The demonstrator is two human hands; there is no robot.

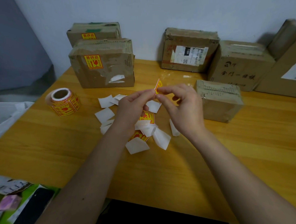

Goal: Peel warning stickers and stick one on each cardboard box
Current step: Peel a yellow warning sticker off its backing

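Observation:
My left hand (134,106) and my right hand (182,105) meet above the table's middle, both pinching a small yellow-and-red warning sticker (158,86) by its lower edge. A roll of the same stickers (63,102) stands at the left. Two stacked boxes at the back left, the front one (102,63) and the rear one (93,32), each carry a sticker. A small plain box (220,101) sits just right of my right hand. More boxes stand at the back: one with a shipping label (188,50) and one with black writing (239,65).
White backing papers (104,114) and a few loose stickers (146,118) litter the wooden table (44,149) under my hands. A large box (283,68) stands at the far right. White cloth (8,113) lies off the left edge, clutter at the bottom left.

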